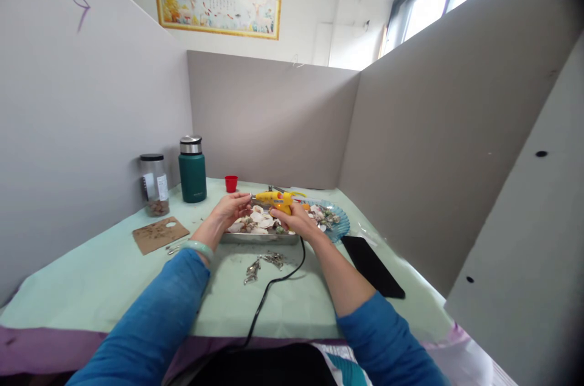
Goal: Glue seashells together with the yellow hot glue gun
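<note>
My right hand is wrapped round the handle of a yellow hot glue gun, its nozzle pointing left. A black cord runs from it down to the table's front edge. My left hand, with a pale green bangle on the wrist, pinches something small right at the nozzle tip; I cannot make out what it is. Below both hands lies a metal tray full of shells. Several small metal clips are heaped on the cloth in front of the tray.
A blue plate of small decorations stands right of the tray, near a black flat slab. At left are a brown card, a jar and a green flask. A red cup stands behind. Grey partitions enclose the table.
</note>
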{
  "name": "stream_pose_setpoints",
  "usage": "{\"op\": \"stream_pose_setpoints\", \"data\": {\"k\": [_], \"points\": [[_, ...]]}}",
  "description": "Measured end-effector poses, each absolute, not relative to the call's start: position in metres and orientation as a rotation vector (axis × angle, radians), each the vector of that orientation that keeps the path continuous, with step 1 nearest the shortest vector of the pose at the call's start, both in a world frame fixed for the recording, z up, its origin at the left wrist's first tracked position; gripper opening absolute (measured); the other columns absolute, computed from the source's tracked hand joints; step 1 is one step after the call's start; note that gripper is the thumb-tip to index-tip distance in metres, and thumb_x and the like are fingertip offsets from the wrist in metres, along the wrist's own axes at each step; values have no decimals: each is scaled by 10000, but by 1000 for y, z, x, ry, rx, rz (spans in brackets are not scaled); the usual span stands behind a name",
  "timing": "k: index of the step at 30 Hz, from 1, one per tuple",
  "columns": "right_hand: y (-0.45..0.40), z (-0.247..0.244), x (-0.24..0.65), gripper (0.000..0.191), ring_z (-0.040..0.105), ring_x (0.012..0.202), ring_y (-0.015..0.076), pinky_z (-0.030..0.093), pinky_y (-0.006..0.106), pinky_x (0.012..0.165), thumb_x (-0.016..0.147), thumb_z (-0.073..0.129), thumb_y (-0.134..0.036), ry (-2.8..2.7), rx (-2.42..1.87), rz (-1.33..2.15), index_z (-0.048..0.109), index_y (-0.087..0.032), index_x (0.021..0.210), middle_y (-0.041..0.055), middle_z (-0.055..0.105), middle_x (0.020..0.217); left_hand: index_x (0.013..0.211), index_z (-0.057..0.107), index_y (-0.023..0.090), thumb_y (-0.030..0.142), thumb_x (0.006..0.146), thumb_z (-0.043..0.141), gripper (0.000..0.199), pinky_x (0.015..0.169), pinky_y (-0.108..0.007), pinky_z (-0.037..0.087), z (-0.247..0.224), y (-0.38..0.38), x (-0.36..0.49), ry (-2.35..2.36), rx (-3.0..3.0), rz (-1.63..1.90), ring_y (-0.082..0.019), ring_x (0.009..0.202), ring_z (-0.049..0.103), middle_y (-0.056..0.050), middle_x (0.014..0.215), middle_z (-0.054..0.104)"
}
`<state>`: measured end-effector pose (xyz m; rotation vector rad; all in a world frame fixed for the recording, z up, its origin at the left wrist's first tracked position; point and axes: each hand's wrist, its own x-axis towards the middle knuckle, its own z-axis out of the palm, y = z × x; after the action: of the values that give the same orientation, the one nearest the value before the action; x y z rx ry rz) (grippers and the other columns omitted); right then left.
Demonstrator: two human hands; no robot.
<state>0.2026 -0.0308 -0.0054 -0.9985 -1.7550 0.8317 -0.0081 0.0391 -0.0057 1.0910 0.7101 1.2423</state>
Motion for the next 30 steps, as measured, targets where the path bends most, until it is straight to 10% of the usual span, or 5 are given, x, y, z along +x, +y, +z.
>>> {"op": "stream_pose_setpoints", "data": {"k": [30], "points": [[-32,-4,203,300,397,425,88,310,213,435,750,609,-453,-1797,-1035,820,575,-156,767,-44,448,467,781,633,89,63,685,686,113,520,-252,524,-4,37,-7,738,1078,1274,-73,422,527,-16,587,600]]}}
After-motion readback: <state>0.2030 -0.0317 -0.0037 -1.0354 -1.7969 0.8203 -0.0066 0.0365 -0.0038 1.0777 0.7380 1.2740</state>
